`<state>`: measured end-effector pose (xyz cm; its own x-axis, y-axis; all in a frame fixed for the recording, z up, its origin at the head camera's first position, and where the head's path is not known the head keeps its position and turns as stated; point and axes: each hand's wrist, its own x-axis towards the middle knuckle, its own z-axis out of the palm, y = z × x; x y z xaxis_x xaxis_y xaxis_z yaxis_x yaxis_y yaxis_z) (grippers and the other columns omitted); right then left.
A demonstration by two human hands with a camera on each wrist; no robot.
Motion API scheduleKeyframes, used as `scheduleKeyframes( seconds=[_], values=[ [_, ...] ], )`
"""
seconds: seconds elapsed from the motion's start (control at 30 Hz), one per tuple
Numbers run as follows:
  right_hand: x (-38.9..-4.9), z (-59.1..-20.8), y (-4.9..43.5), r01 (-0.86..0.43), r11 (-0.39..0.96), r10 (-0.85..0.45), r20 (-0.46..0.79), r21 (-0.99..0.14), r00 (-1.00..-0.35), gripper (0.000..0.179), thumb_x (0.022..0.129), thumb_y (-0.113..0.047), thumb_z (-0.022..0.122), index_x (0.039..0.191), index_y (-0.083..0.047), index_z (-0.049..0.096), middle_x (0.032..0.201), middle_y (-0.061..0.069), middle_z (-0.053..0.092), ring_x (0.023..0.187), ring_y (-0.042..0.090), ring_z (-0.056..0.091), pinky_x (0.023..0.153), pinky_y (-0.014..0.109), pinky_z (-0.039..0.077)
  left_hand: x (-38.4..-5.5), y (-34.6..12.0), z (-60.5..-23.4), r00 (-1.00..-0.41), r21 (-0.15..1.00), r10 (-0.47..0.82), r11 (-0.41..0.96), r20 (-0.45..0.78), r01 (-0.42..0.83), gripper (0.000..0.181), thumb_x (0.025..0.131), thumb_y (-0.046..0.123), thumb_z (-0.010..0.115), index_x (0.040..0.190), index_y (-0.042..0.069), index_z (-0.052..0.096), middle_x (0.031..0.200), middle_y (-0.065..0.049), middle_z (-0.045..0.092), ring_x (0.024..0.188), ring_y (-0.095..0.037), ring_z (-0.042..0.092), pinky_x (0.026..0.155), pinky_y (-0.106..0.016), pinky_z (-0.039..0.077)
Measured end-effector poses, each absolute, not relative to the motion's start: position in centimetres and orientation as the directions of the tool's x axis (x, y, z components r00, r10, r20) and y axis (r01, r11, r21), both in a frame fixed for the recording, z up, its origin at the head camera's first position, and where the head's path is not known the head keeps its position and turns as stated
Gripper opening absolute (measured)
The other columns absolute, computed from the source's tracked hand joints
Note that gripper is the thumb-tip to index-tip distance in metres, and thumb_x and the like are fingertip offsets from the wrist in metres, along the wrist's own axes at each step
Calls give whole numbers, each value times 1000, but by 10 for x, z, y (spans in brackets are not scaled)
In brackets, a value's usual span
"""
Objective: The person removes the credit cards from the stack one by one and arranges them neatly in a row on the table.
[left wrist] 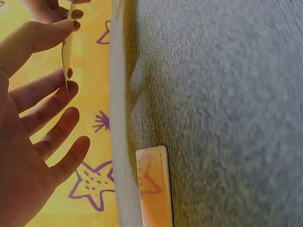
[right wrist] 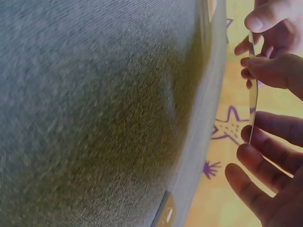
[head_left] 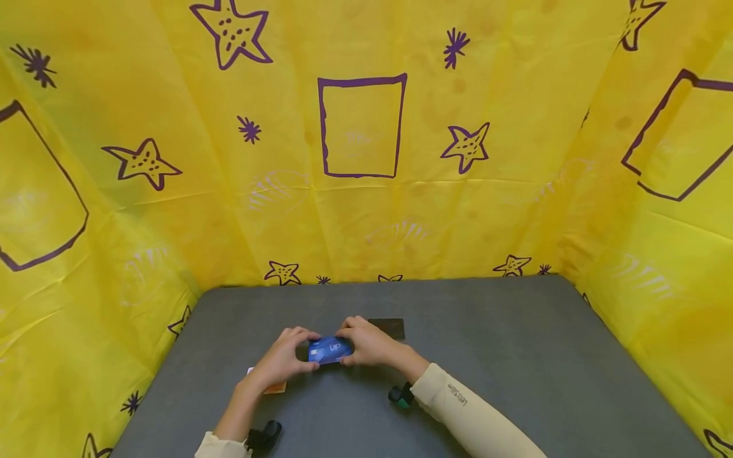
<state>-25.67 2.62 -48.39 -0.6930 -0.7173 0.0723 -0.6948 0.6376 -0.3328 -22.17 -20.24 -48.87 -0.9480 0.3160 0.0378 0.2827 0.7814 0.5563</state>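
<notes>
A blue bank card (head_left: 330,350) with a chip and white lettering is held above the table between both hands. My left hand (head_left: 286,353) pinches its left end between thumb and fingers; the right hand (head_left: 369,343) pinches the other end. Seen edge-on in the left wrist view, the card (left wrist: 67,52) looks slightly bent. The left hand's lower fingers (left wrist: 64,125) are spread away from it. In the right wrist view the card (right wrist: 253,101) is likewise a thin edge between thumb and fingertips.
An orange and white card-like piece (head_left: 276,388) lies on the grey table (head_left: 487,369), partly behind the left wrist. Beyond the right hand lies a dark flat card (head_left: 394,328). Yellow patterned curtains (head_left: 361,222) stand around the table's back and sides.
</notes>
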Motion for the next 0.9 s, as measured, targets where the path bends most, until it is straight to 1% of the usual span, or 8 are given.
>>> scheduleKeyframes(
  seconds=[0.27,0.33,0.6,0.77,0.9],
  values=[
    [-252,-481,17,-672,649,-704,53,-357,-708,52,81,-37,78,125,-12,65,113,-2,58,101,11,49,84,21,46,-219,-210,-486,-953,559,299,785,35,267,49,72,26,85,116,15,67,114,0,61,107,-21,48,91,-45,44],
    [-251,-483,15,-669,652,-702,49,-356,-711,52,81,-37,78,125,-13,65,113,-2,58,102,10,49,85,21,45,-217,-211,-485,-955,565,296,784,28,260,49,72,26,85,116,15,67,114,-1,60,107,-21,47,91,-45,44],
    [-248,-483,6,-698,642,-715,80,-316,-694,51,80,-38,78,123,-12,66,112,-2,59,99,9,50,86,19,45,-214,-222,-484,-959,570,283,788,3,235,49,73,28,85,117,19,67,114,1,60,108,-21,47,91,-46,43],
    [-247,-485,1,-698,646,-713,83,-308,-696,51,80,-39,78,123,-12,67,110,-3,59,97,9,50,85,18,45,-214,-227,-485,-957,564,291,790,1,241,48,73,27,85,116,17,67,113,1,60,107,-22,47,91,-47,43],
    [-245,-488,-1,-698,649,-716,67,-301,-695,52,80,-38,79,122,-12,67,109,-3,59,97,8,50,85,17,45,-211,-228,-489,-958,561,287,797,-25,224,47,72,25,86,115,17,67,112,2,60,106,-21,47,90,-44,44]
  ],
)
